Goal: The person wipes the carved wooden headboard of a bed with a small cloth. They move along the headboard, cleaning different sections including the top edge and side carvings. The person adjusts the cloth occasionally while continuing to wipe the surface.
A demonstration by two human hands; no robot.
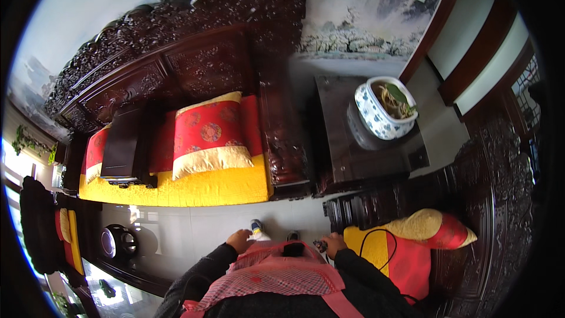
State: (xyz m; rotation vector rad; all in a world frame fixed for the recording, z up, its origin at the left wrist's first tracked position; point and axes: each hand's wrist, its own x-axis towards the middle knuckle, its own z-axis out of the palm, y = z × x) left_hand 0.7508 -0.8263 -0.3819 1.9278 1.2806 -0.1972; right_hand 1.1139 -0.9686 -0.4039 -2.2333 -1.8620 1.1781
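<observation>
My left hand [239, 241] hangs beside the pink checked apron [273, 269], its fingers loosely bent with nothing seen in them. On the other side of the apron, my right hand [334, 244] is closed around a small dark patterned object [321, 245], too small to identify. A thin black cable [363, 240] loops near this hand, over the yellow and red seat cushion of a carved wooden armchair; whether it joins the held object is unclear. My feet stand on the pale tiled floor [225, 223] between the hands. In front is a carved dark wood sofa with a yellow seat cover [212, 190].
A red and gold pillow [209, 134] and a small dark wooden table [126, 145] rest on the sofa. A blue and white ceramic planter [382, 112] stands on a side table [337, 141]. Left are a round dark stool [118, 241] and a glossy tabletop [119, 285].
</observation>
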